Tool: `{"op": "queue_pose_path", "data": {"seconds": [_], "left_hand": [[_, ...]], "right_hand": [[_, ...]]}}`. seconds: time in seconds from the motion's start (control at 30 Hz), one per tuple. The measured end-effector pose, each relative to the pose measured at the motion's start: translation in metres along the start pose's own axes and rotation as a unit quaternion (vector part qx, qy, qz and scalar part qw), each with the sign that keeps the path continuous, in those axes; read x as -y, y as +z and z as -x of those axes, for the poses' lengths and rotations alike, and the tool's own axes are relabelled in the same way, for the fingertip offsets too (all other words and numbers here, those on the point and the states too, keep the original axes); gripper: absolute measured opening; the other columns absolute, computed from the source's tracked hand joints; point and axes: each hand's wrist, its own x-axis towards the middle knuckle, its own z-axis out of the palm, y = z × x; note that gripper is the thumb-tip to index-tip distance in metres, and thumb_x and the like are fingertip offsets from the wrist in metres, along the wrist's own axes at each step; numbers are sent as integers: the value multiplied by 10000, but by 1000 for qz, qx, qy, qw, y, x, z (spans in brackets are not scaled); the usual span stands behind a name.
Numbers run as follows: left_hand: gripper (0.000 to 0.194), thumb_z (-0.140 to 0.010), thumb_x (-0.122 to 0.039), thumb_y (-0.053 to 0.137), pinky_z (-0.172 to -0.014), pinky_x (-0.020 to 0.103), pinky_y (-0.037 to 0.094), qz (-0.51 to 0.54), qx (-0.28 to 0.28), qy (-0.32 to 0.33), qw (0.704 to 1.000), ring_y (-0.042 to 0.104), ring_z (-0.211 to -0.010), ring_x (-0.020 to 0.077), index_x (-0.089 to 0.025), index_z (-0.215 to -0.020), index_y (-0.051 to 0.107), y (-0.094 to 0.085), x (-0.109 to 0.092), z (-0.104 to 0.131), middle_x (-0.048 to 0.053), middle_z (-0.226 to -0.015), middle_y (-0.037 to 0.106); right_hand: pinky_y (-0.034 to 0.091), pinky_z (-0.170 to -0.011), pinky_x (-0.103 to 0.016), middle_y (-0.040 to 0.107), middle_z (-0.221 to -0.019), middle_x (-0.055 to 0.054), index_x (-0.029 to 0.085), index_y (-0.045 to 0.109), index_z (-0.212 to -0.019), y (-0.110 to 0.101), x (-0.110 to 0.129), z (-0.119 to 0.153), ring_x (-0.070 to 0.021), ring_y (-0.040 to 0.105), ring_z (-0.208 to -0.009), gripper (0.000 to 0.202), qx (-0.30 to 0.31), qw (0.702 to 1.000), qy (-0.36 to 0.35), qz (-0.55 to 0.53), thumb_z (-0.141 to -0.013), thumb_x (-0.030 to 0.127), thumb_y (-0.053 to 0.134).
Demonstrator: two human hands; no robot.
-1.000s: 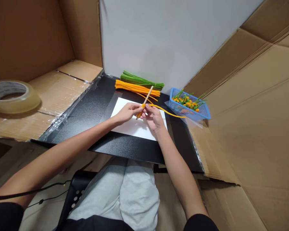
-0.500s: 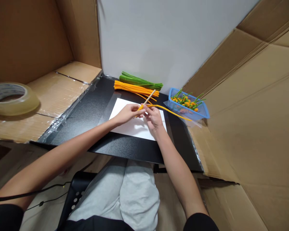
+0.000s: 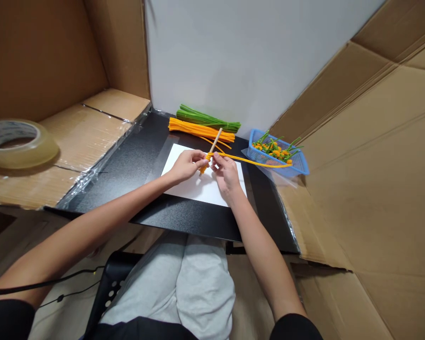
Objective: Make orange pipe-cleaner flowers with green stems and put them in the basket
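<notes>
A thin wooden stick (image 3: pixel 216 140) stands tilted over a white sheet (image 3: pixel 184 188), with orange pipe cleaner coiled round its lower part. My left hand (image 3: pixel 187 165) pinches the stick at the coils. Between the thumb and fingers of my right hand (image 3: pixel 227 174) is the orange pipe cleaner (image 3: pixel 258 162), close to the stick. Its free length stretches right, its tip over the blue basket. Behind the hands lie a bundle of orange pipe cleaners (image 3: pixel 198 130) and a bundle of green ones (image 3: pixel 207 119).
A blue basket (image 3: pixel 299 165) at the right of the black table (image 3: pixel 184 218) holds several orange and green pieces. On the cardboard at the left lies a big tape roll (image 3: pixel 38 153). Cardboard walls stand on both sides, a white wall behind.
The stick has turned more upright, and its coiled lower end now shows below my left fingers. The loose pipe cleaner has swung up and straighter to the right. My hands have parted slightly.
</notes>
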Motion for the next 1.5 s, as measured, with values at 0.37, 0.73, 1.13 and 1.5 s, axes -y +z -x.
{"op": "queue_pose_path", "data": {"seconds": [0.37,0.73,1.13,1.5], "left_hand": [[302,-749,-396,789,-787,280,477,182,140,-68,971,631,-799,140,-131,-880,725,-2,-11,5,71,-868,704],[384,-751,-504,755,-679,272,484,79,59,-47,994,599,-701,145,-136,-844,697,-2,-13,5,50,-756,662],[309,-783,-435,720,-631,266,484,-116,-48,48,991,646,-684,169,-129,-812,741,2,-10,10,79,-763,734],[338,-715,-436,793,-654,284,504,57,38,-26,997,659,-680,163,-110,-777,727,0,-12,6,85,-740,728]], "right_hand": [[463,-565,-264,577,-639,40,228,668,-775,-1,12,1,-119,507,-588,166,87,989,105,-65,-672,286,784],[496,-662,-277,671,-697,38,232,753,-800,-3,9,0,-120,598,-662,239,101,992,44,-56,-610,314,872],[510,-715,-286,705,-731,28,229,709,-658,5,2,1,-135,621,-713,287,46,999,-15,-7,-489,293,933],[473,-623,-282,681,-727,5,223,751,-729,-1,3,3,-129,560,-655,173,78,997,17,-25,-629,314,860]]}}
